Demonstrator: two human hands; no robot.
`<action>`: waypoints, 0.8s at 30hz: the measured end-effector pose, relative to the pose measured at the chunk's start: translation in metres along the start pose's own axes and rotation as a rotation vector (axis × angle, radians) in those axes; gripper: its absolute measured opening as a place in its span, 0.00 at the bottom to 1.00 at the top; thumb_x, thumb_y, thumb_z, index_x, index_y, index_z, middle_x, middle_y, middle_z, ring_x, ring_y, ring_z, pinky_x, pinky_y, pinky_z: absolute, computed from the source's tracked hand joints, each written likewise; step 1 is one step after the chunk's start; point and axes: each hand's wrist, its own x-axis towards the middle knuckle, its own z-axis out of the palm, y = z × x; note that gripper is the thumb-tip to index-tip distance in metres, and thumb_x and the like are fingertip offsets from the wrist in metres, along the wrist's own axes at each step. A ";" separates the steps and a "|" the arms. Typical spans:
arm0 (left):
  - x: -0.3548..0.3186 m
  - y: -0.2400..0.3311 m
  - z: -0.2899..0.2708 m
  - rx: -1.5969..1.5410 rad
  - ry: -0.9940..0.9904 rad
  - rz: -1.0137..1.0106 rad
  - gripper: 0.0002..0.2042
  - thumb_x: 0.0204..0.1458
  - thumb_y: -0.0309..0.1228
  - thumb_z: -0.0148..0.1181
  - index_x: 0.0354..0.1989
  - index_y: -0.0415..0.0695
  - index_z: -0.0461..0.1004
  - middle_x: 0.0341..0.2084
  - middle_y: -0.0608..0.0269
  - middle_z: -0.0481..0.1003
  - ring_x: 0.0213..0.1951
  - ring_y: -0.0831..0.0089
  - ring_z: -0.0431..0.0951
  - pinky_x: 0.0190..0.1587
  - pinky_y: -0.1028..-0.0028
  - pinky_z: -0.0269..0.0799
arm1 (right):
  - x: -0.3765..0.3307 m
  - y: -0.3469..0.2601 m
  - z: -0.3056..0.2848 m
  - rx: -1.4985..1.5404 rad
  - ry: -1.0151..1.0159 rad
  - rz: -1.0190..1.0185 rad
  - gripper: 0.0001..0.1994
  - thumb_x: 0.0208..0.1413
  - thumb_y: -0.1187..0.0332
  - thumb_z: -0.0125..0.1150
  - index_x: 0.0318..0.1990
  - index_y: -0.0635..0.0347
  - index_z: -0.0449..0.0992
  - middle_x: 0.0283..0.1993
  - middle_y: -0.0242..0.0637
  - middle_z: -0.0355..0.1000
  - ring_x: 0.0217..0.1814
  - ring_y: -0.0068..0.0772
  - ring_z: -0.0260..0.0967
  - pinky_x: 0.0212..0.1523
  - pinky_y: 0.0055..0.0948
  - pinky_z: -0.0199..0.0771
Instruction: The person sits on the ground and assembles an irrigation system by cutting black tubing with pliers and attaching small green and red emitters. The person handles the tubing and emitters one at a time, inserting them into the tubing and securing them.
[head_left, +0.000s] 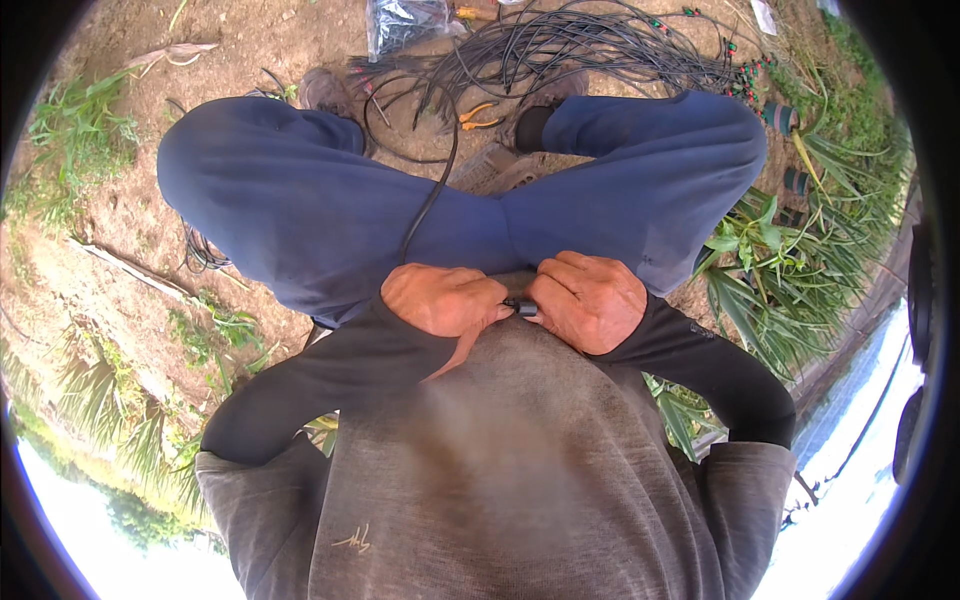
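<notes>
Close to my body, my left hand (445, 299) and my right hand (589, 300) are closed and nearly meet. A short black cylindrical connector (524, 309) shows between the fingertips of both. Up from behind my left hand runs a black cable (437, 190), crossing my lap and curving down to the ground. My left fingers curl round the cable's end, which is mostly hidden. The right fingers pinch the connector, and their inner side cannot be seen.
On the dirt beyond my feet lies a large tangle of black cables (570, 45) with red and green ends. Orange-handled pliers (481, 117) rest between my shoes. A clear plastic bag (405, 30) of dark pieces stands beside the tangle. Leafy plants (800, 260) grow at the right.
</notes>
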 end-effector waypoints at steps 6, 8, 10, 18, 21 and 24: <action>-0.004 0.001 0.003 -0.029 0.033 0.035 0.06 0.47 0.29 0.65 0.28 0.44 0.73 0.22 0.60 0.72 0.25 0.58 0.74 0.25 0.63 0.69 | 0.001 0.000 -0.005 0.018 -0.021 -0.009 0.14 0.40 0.64 0.67 0.25 0.58 0.66 0.26 0.35 0.65 0.29 0.36 0.68 0.25 0.33 0.72; -0.003 0.002 -0.001 0.028 -0.006 0.020 0.07 0.47 0.29 0.65 0.28 0.43 0.73 0.22 0.60 0.71 0.25 0.59 0.74 0.25 0.64 0.69 | -0.002 -0.001 -0.004 0.052 -0.027 0.006 0.13 0.41 0.64 0.67 0.25 0.58 0.66 0.25 0.35 0.65 0.29 0.36 0.68 0.24 0.33 0.72; -0.004 0.001 0.000 0.003 0.008 0.052 0.07 0.46 0.29 0.66 0.27 0.42 0.72 0.21 0.60 0.71 0.24 0.59 0.74 0.25 0.64 0.70 | -0.005 -0.002 0.000 0.095 0.000 0.014 0.13 0.42 0.64 0.67 0.25 0.59 0.67 0.26 0.35 0.66 0.29 0.36 0.69 0.25 0.34 0.72; -0.006 -0.008 0.013 -0.016 0.138 0.224 0.08 0.40 0.26 0.68 0.25 0.41 0.73 0.18 0.61 0.69 0.20 0.62 0.72 0.22 0.69 0.68 | -0.009 -0.007 0.009 0.269 0.037 0.056 0.11 0.45 0.73 0.68 0.25 0.64 0.69 0.25 0.43 0.68 0.23 0.44 0.67 0.22 0.38 0.67; -0.005 -0.010 0.015 0.115 0.198 0.295 0.09 0.36 0.27 0.67 0.26 0.41 0.73 0.18 0.62 0.68 0.19 0.66 0.71 0.19 0.71 0.67 | -0.009 -0.010 0.005 0.366 -0.088 0.215 0.11 0.52 0.69 0.64 0.25 0.63 0.68 0.24 0.43 0.68 0.25 0.46 0.68 0.25 0.39 0.67; -0.004 -0.008 0.017 0.238 0.248 0.358 0.10 0.33 0.27 0.64 0.27 0.39 0.75 0.17 0.63 0.65 0.18 0.69 0.69 0.18 0.73 0.64 | -0.009 -0.011 0.002 0.522 -0.270 0.400 0.15 0.61 0.60 0.55 0.28 0.62 0.71 0.26 0.46 0.71 0.29 0.49 0.71 0.31 0.41 0.70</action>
